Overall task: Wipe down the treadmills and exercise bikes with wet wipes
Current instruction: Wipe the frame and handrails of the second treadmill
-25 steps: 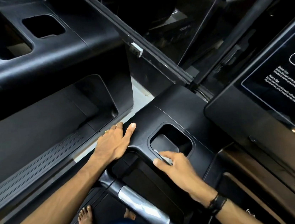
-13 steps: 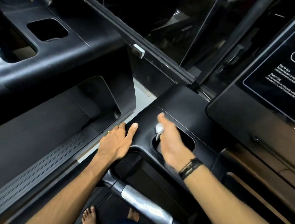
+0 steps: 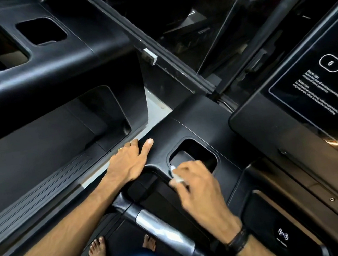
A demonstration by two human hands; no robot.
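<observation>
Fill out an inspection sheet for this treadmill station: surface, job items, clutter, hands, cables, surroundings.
Surface: black treadmill console, matte, with a cup recess; no dirt can be made out.
Job's things: white wet wipe at the recess's near edge; silver handlebar below.
Clutter: nothing seen.
Hands: left hand rests flat on the console's left edge, a ring on one finger; right hand pinches the wipe, a dark wristband on its wrist.
Cables: nothing seen.
Surroundings: second treadmill on the left, a strip of pale floor between; touch panel with printed tips on the right; bare feet on the belt.
</observation>
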